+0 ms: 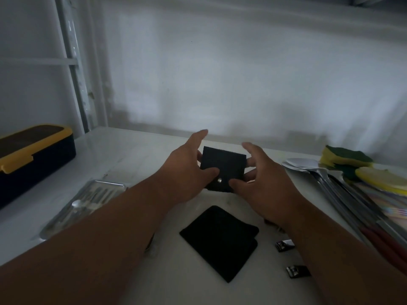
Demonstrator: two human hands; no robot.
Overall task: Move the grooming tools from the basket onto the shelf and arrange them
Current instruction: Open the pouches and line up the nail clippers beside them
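A small black pouch with a metal snap [222, 167] is held just above the white shelf [123, 150], at its middle. My left hand [187, 170] grips its left side, thumb on the front. My right hand [262, 179] holds its right side, thumb near the snap, fingers spread. A second flat black pouch [220, 241] lies on the shelf nearer to me. Two metal nail clippers [284, 245] [296, 270] lie to its right, partly hidden by my right forearm. No basket is in view.
A clear-lidded tray of metal tools [88, 201] lies at the left. A black and yellow case [30, 157] stands further left. Metal spoons [308, 167], yellow-green sponges [348, 157] and red-handled utensils [383, 236] crowd the right side. The white wall [242, 84] closes the back.
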